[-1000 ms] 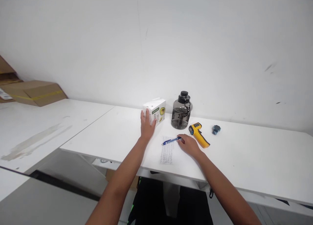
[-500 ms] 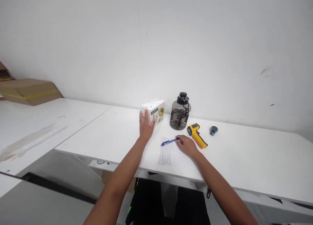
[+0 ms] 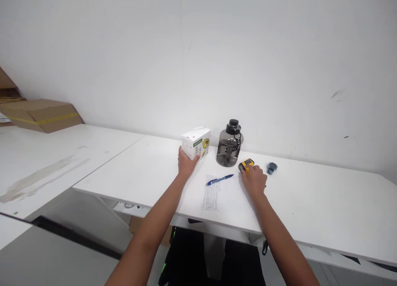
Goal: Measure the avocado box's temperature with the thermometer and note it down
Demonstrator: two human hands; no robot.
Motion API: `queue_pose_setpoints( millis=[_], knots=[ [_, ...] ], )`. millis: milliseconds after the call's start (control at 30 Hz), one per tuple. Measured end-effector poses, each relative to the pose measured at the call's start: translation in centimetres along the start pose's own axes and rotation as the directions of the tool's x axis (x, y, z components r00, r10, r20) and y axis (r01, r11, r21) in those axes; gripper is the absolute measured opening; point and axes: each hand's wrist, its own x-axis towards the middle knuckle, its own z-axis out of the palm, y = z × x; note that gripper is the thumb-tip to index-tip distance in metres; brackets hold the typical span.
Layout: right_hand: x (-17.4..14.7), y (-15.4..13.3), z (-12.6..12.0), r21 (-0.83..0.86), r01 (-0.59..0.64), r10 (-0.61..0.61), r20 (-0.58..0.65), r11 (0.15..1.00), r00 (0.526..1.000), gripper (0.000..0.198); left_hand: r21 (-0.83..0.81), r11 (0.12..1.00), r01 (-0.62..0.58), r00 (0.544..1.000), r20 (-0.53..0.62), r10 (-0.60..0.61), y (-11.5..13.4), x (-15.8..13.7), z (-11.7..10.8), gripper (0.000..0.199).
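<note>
Centre frame, left hand [image 3: 187, 166] grips white box [image 3: 196, 142], right hand [image 3: 256, 181] curls over yellow thermometer gun [image 3: 247, 162], closure unclear; pen [image 3: 220, 179] is down on paper [image 3: 211, 200], gun apparently unlifted.

smooth cardboard box [image 3: 196, 143], glossy see-through plastic bottle [image 3: 228, 148], plastic thermometer gun [image 3: 246, 163], plastic pen [image 3: 220, 179], smooth matt tabletop [image 3: 313, 195]

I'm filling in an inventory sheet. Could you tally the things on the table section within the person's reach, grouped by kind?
Containers: 2 (box, bottle)
Gadgets: 2 (yellow thermometer, partly covered; what looks like a watch)
Writing things: 2 (blue pen, written sheet)
Total: 6
</note>
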Motion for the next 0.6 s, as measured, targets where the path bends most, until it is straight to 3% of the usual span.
queue_pose_setpoints(
  millis=[100,400,600],
  knots=[
    [0.2,0.6,-0.5,-0.023,-0.063,0.064,0.053,0.998,0.997,0.039,0.039,0.994,0.106,0.994,0.029,-0.107,0.4,-0.1,-0.3,0.097],
    [0.6,1.3,0.2,-0.022,-0.196,0.195,0.257,0.98,0.946,0.06,-0.067,0.975,0.212,0.974,0.094,-0.205,1.9,-0.4,-1.4,0.086],
    [0.6,1.4,0.1,0.014,-0.214,0.201,0.285,0.977,0.937,0.06,-0.292,0.93,0.222,0.973,0.003,-0.231,2.9,-0.6,-1.2,0.077]
  ],
)
